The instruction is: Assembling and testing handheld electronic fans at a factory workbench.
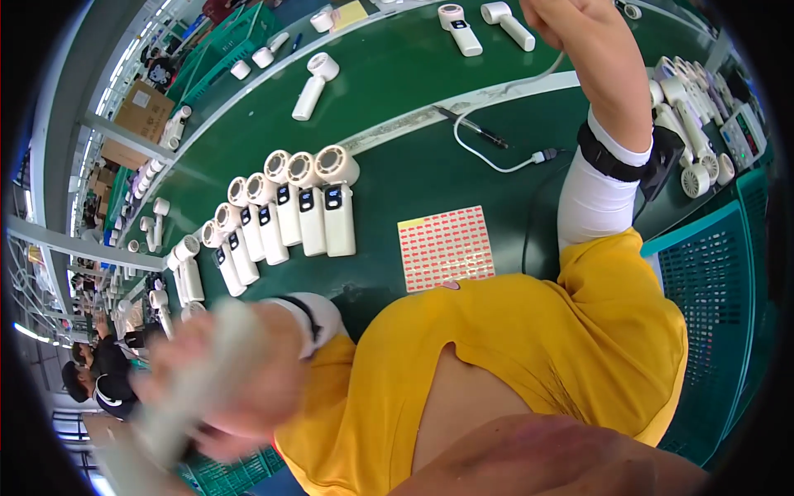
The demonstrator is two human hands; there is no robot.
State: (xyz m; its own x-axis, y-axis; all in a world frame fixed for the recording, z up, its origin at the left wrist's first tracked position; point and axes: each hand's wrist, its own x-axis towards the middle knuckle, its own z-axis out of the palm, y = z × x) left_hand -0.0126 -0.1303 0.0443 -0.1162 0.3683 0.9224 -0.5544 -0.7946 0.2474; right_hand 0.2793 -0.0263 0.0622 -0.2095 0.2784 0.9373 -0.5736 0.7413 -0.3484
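Down at the lower left, my left hand (pixel 265 364) is closed around a white handheld fan (pixel 203 380), both smeared by motion. Far ahead at the top edge, my right hand (pixel 571 18) has curled fingers and is partly cut off; whatever they may hold is hidden. A white handheld fan (pixel 507 25) lies just left of it, with another fan (pixel 460 31) beside that one. Several white fans with small dark displays, such as this fan (pixel 338 219), lie in a slanting row on the green table. Right of the row is a sheet of red-marked stickers (pixel 447 248).
A white cable (pixel 484 161) and a dark pen (pixel 471 126) lie beyond the sheet. One fan (pixel 310 95) rests on the far green strip. Piled fans (pixel 695 124) and a teal basket (pixel 703 306) are at right. Other people (pixel 103 376) are at far left.
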